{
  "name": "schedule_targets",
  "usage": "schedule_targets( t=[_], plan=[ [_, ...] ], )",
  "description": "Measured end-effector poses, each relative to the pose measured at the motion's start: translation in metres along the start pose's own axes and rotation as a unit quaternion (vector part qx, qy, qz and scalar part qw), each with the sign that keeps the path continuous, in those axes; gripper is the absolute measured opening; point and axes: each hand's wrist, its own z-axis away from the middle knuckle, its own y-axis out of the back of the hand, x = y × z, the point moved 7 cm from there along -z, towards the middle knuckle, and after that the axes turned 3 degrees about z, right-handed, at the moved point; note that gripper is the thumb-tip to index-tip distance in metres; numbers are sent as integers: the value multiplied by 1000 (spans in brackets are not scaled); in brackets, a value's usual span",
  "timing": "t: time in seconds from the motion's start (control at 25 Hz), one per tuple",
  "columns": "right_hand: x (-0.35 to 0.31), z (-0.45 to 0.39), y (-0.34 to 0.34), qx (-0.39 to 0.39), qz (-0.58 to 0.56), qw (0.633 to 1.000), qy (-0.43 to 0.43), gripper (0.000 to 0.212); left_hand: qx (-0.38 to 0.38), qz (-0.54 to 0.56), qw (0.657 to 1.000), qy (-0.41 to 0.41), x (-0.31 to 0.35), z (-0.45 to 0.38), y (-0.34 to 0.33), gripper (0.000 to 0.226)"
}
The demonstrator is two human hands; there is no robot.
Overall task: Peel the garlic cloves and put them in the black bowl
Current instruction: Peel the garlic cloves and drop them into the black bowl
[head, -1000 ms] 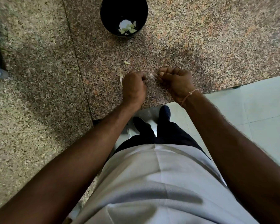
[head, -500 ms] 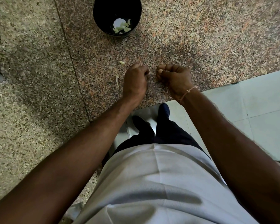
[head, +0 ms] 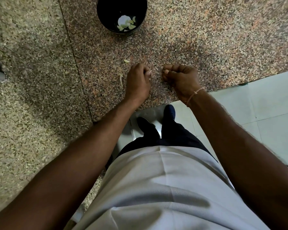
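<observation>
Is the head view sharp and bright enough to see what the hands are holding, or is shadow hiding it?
Head view: dim, with soft shadow on the counter around the left hand and right hand; the curled fingers hide any clove; edges curve from the wide-angle lens; the black bowl interior is dark, yet pale garlic pieces stand out.

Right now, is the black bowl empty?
No, the black bowl holds several pale peeled garlic cloves on its bottom.
</observation>
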Motion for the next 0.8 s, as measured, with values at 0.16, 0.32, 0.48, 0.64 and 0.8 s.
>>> schedule_targets(
  t=[0.16, 0.32, 0.48, 0.64, 0.8],
  plan=[
    [1, 2, -2, 4, -7, 1000, -10, 14, 13, 33, 999, -1, -3, 4, 4, 4],
    [-4, 2, -2, 8, -21, 1000, -17, 15, -27, -14, 999, -39, 18, -10, -7, 4],
    [-9, 1, 5, 16, -12, 1000, -16, 9, -47, -45, 997, -42, 24, -19, -13, 5],
    [-11, 1, 9, 24, -7, 1000, -16, 11, -60, -97, 991, -62, 33, -22, -14, 15],
    [-13, 2, 7, 23, -2, 1000, -17, 11, -115, -156, 977, -85, 49, -23, -19, 28]
  ],
)
